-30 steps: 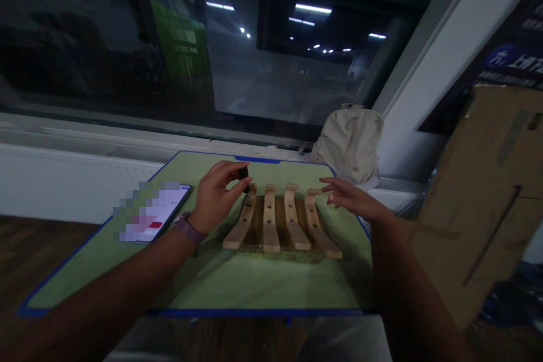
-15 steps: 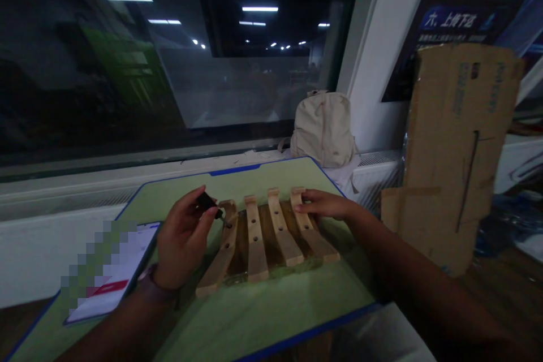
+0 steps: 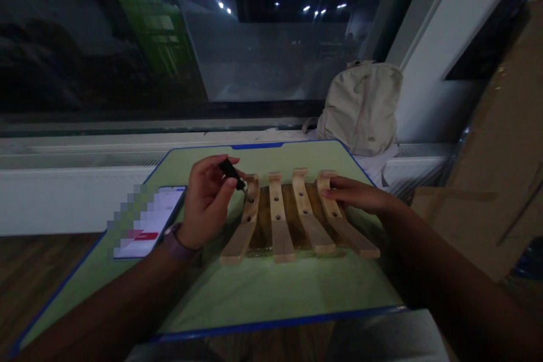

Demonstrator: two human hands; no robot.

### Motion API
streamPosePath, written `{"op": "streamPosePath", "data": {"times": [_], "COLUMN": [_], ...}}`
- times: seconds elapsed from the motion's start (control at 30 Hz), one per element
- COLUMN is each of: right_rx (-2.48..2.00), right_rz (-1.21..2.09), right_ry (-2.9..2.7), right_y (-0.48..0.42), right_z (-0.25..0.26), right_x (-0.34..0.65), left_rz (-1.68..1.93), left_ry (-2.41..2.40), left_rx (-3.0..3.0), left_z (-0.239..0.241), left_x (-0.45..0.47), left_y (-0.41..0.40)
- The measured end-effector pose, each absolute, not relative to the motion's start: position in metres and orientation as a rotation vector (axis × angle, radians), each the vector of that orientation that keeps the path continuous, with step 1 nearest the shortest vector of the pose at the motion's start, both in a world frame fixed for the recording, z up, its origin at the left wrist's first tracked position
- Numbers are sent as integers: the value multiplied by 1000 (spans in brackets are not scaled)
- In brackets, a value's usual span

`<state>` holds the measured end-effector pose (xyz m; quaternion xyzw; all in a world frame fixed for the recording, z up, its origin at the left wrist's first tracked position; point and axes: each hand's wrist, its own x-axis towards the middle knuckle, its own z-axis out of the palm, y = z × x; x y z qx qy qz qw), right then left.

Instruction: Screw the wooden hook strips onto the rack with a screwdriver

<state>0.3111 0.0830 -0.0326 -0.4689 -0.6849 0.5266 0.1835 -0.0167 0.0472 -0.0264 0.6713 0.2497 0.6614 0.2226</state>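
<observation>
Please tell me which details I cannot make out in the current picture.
In the head view:
Phone: pixelated blocks hide part of its screen.
Rightmost wooden piece: the right grip covers some of its upper part, so any hole there is hidden.
Black-handled tool: its tip is too small and dim to tell whether it sits inside the leftmost wooden piece's hole.
Cardboard: cut off by the right edge.

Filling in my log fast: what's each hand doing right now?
Left hand: closed, holding a black-handled screwdriver.
Right hand: fingers touching the rightmost wooden piece; whether they grip it can't be told.
</observation>
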Motion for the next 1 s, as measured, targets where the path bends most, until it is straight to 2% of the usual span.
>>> {"op": "streamPosePath", "data": {"times": [0.13, 0.47, 0.77, 1.0], "right_rx": [-1296, -1252, -1241, -1258], "right_rz": [1467, 1520, 1485, 1552], "right_ry": [-1950, -1903, -1883, -1856], "right_y": [86, 91, 91, 88], "right_z": [-34, -41, -39, -36], "right_x": [313, 313, 310, 307], "left_rz": [1915, 1741, 1934, 1742], "left_ry": [756, 827, 841, 957], "left_rx": [1797, 1847, 1765, 1748], "left_z": [-26, -26, -29, -24], "left_x": [-19, -20, -26, -24], "left_y": [51, 45, 59, 43]}}
